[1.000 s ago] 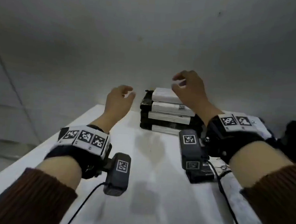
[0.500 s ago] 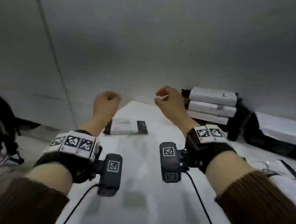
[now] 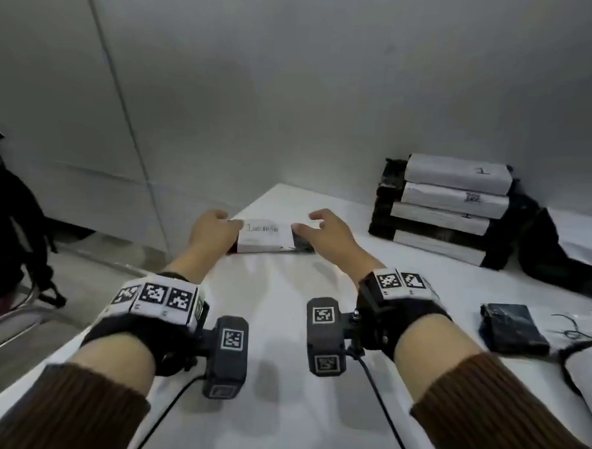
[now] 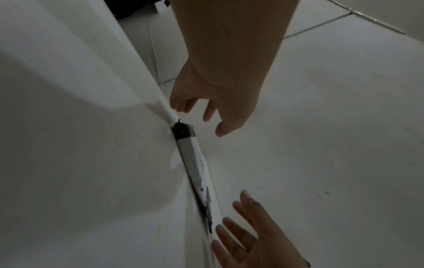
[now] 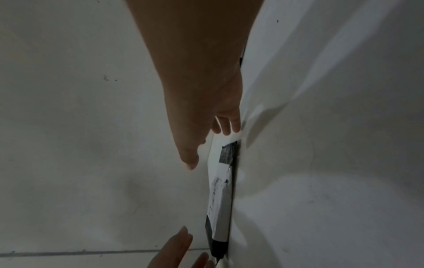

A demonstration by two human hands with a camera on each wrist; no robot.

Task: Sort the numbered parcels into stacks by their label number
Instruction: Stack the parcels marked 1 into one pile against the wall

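Observation:
A flat white parcel [image 3: 264,238] with a printed label and black ends lies near the table's far left corner. My left hand [image 3: 228,220] is at its left end and my right hand [image 3: 308,221] at its right end, thumbs at its top edge. The left wrist view shows the parcel [image 4: 195,159] edge-on, with the left hand [image 4: 199,116] relaxed just off its black end. Seen from the right wrist, the right hand [image 5: 211,143] hovers spread beside the parcel [image 5: 221,190]. Neither hand grips it. A stack of parcels [image 3: 450,205] stands at the back right, the top one marked 1.
The white table [image 3: 278,412] ends just left of the parcel. A dark flat object [image 3: 512,328] and a white parcel [image 3: 585,376] lie at the right, another white-and-black parcel [image 3: 582,239] behind them. A dark bag on a chair [image 3: 7,216] stands left of the table.
Both hands have left the stack, swung left and dropped to the two ends of the lone flat parcel. The left hand has uncurled.

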